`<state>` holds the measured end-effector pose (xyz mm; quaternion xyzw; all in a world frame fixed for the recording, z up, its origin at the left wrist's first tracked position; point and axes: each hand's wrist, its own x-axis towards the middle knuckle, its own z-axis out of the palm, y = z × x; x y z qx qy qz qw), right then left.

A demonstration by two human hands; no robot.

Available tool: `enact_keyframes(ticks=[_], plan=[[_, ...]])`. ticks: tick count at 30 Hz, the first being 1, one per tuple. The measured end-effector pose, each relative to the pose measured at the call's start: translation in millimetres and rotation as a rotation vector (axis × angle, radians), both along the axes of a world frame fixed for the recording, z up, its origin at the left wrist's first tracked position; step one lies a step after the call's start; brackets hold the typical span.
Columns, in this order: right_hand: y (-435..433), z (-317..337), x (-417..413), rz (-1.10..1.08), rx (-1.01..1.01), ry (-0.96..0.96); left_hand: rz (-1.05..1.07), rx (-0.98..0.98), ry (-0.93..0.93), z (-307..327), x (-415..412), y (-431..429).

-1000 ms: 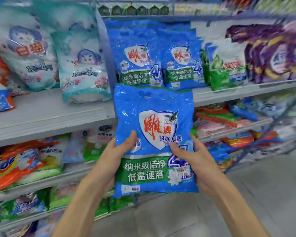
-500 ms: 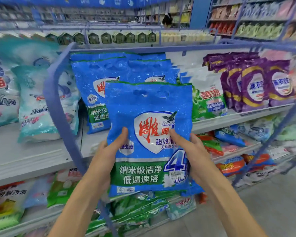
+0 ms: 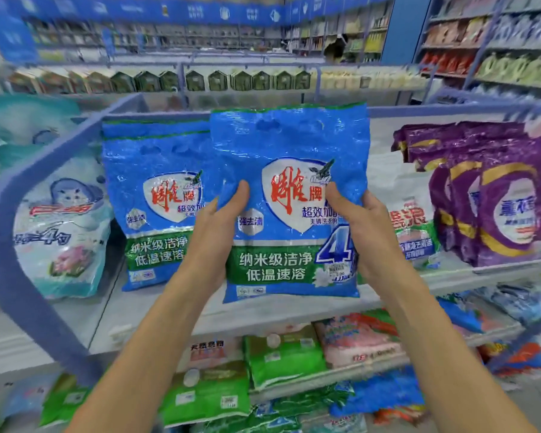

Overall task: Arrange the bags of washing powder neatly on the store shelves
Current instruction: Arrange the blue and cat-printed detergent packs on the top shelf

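I hold a blue washing powder bag point(image 3: 289, 151) with a green band upright in front of the upper shelf point(image 3: 263, 310). My left hand point(image 3: 219, 226) grips its left edge, thumb on the front. Along the right edge, my right hand point(image 3: 363, 226) clasps the bag the same way. The bag's bottom hangs just above the shelf's surface. Directly to its left, a row of matching blue bags point(image 3: 156, 195) stands upright on the shelf, partly overlapped by the held bag.
A white-green bag point(image 3: 414, 226) and purple bags point(image 3: 494, 195) stand right of the held bag. Pale teal cat-print bags point(image 3: 60, 226) stand left, past a blue metal shelf divider point(image 3: 22, 214). Lower shelves hold green, pink and blue bags point(image 3: 281, 354). Further aisles run behind.
The held bag has risen from below the shelf level up to the shelf and moved closer, now beside the blue row. The view has tilted upward. Both hands keep their grip.
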<state>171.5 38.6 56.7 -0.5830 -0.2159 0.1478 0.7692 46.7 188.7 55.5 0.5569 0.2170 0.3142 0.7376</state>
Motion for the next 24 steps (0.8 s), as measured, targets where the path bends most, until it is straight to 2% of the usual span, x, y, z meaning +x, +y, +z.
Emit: enact_keyframes(ticks=[6, 11, 15, 17, 19, 22, 24], plan=[[20, -23, 66, -0.026, -0.103, 0.012, 0.246, 0.155, 0.091, -15, 51, -3], [47, -22, 94, 0.065, -0.026, 0.255, 0.450, 0.052, 0.054, -34, 62, 0], [64, -20, 101, 0.036, 0.027, 0.302, 0.473, -0.047, -0.027, -26, 65, -7], [60, -20, 102, 0.017, -0.009, 0.231, 0.452, -0.064, -0.029, -24, 62, -12], [43, -16, 97, -0.024, -0.092, 0.061, 0.471, -0.042, 0.020, -24, 54, -14], [-5, -19, 67, -0.097, -0.226, -0.197, 0.408, 0.107, 0.183, -30, 29, -18], [-31, -33, 41, -0.076, -0.361, -0.346, 0.258, 0.233, 0.282, -40, 13, -25]])
